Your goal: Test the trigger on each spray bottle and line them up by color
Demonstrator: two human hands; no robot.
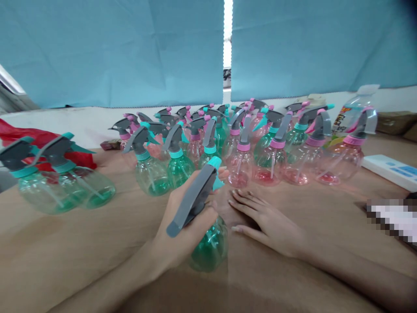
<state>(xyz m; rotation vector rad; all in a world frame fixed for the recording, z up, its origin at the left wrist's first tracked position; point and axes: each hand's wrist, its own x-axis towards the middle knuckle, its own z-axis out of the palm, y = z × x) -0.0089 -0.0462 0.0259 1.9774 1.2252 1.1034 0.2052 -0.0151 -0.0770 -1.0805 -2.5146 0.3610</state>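
Observation:
My left hand [182, 221] is wrapped round the neck of a green spray bottle [210, 248] with a grey and turquoise trigger head. The bottle stands near the front of the table, its nozzle pointing away from me. Just right of it, my right hand [265, 219] lies flat on the wooden tabletop [260, 278] with its fingers stretched out, holding nothing. Beyond both hands stand rows of similar bottles, among them a green spray bottle [151, 176] and a pink spray bottle [239, 169].
Two green spray bottles [97, 191] stand at the left before a red plastic bag [42, 161]. At the right are a clear labelled drink bottle [348, 113], a white device with blue buttons [391, 167] and a blurred-out object [395, 219]. Blue curtains [114, 52] hang behind.

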